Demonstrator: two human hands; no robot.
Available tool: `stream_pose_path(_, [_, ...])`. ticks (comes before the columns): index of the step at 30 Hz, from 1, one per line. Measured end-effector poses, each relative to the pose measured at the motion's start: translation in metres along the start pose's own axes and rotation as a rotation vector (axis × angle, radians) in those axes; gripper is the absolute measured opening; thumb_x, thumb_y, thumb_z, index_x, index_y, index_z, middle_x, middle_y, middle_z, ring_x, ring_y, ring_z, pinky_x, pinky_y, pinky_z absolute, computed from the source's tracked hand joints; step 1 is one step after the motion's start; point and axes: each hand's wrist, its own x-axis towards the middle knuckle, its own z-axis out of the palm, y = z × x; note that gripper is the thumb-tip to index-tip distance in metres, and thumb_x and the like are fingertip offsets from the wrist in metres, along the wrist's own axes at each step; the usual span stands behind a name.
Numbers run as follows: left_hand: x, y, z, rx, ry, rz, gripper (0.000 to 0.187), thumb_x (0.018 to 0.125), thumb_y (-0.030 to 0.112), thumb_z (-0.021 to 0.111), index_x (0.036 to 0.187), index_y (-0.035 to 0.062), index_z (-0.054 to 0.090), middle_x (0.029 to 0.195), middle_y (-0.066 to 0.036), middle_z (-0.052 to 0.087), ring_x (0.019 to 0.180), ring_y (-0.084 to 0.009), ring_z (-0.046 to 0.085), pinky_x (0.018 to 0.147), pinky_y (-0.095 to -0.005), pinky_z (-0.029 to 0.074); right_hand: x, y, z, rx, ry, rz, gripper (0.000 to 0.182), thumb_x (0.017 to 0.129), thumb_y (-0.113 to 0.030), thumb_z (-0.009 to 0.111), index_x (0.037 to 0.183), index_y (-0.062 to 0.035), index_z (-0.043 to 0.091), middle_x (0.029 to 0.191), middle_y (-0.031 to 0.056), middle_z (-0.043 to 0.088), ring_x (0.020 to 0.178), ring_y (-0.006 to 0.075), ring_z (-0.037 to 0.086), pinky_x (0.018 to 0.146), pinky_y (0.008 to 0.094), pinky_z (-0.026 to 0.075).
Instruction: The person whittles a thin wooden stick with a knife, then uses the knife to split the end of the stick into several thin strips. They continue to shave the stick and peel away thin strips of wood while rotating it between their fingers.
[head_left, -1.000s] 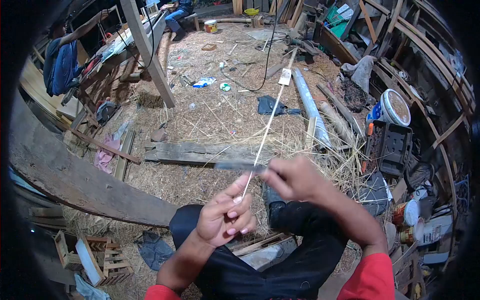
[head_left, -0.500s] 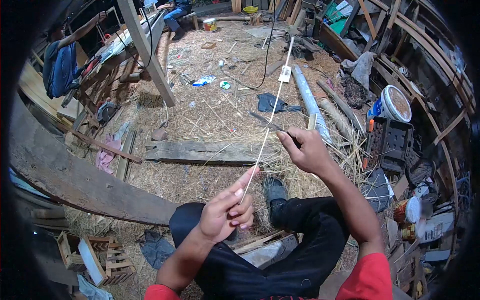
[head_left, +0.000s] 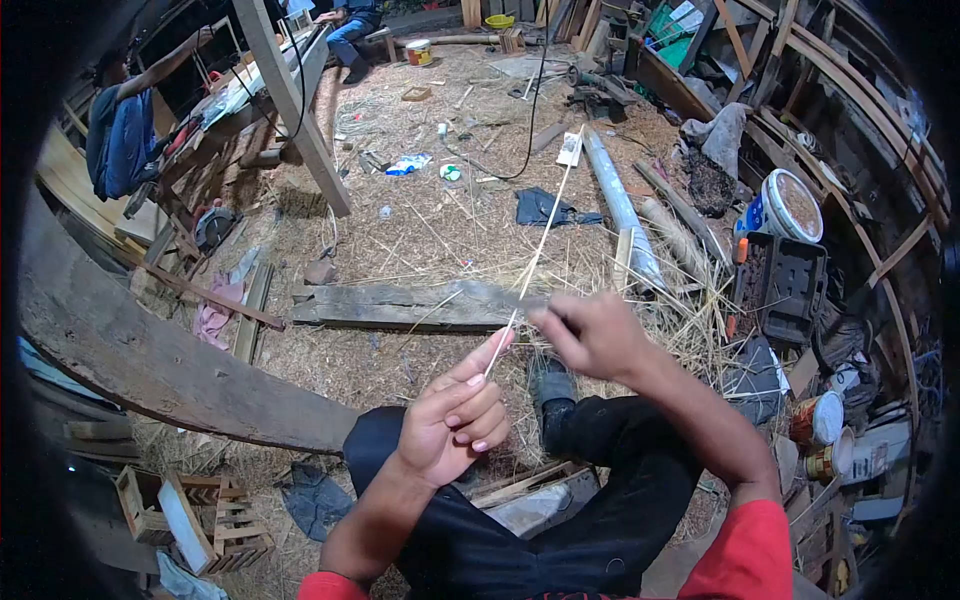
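Observation:
My left hand is closed in a pinch around the near end of a thin, pale strip of wood or bamboo. The strip slants up and away from me over the floor. A knife, smeared by motion, lies against the strip just beyond my left fingertips. Its handle is hidden in my right hand, which is wrapped round it. A curled shaving appears beside the strip above the blade.
A weathered plank lies across the shavings-covered floor ahead. A wooden post stands at left. At right are a grey pipe, a white bucket and a black tool case. Two other people sit at the upper left.
My right hand has drawn the knife down along the strip, close to my left hand. The strip's far end now shows lower. My left hand has barely moved.

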Motion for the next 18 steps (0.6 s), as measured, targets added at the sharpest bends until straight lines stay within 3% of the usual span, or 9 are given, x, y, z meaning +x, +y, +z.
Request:
stream_pose_path(3, [0.0,0.002,-0.004,0.005,0.012,0.008,0.052,0.101,0.01,0.035,0.151,0.0051,0.023,0.057,0.007,0.028,0.046,-0.0048,0.03,0.05,-0.022,0.035,-0.017,-0.023,0.02,0.057,-0.102,-0.206,0.035,0.093,-0.035,0.058,0.073,-0.0064,0.057,0.053,0.0168,0.055,0.049,0.038,0.059,0.046,0.046,0.047])
stream_pose_path(7, [-0.001,0.002,-0.002,0.041,0.045,0.045,0.051,0.101,0.01,0.036,0.151,0.0064,0.026,0.057,0.007,0.028,0.046,-0.0049,0.03,0.05,-0.0223,0.035,-0.001,-0.017,0.01,-0.026,-0.008,-0.022,0.034,0.091,-0.035,0.06,0.072,-0.0074,0.056,0.053,0.0168,0.056,0.048,0.0381,0.059,0.044,0.047,0.046])
stream_pose_path(11, [-0.004,0.001,-0.001,0.1,0.053,0.037,0.051,0.1,0.013,0.039,0.15,0.0069,0.028,0.057,0.007,0.028,0.046,-0.005,0.03,0.051,-0.0227,0.034,-0.013,-0.034,0.014,-0.005,-0.088,-0.224,0.036,0.092,-0.036,0.059,0.071,-0.0067,0.055,0.053,0.0162,0.055,0.049,0.0369,0.06,0.044,0.0462,0.046])
stream_pose_path(18, [-0.005,0.002,0.001,0.099,0.053,0.052,0.054,0.099,0.012,0.041,0.151,0.0065,0.026,0.057,0.007,0.028,0.047,-0.005,0.031,0.052,-0.023,0.034,-0.006,-0.032,0.008,-0.057,-0.033,-0.157,0.033,0.091,-0.035,0.06,0.073,-0.0085,0.057,0.053,0.014,0.055,0.046,0.0341,0.058,0.043,0.0432,0.045])
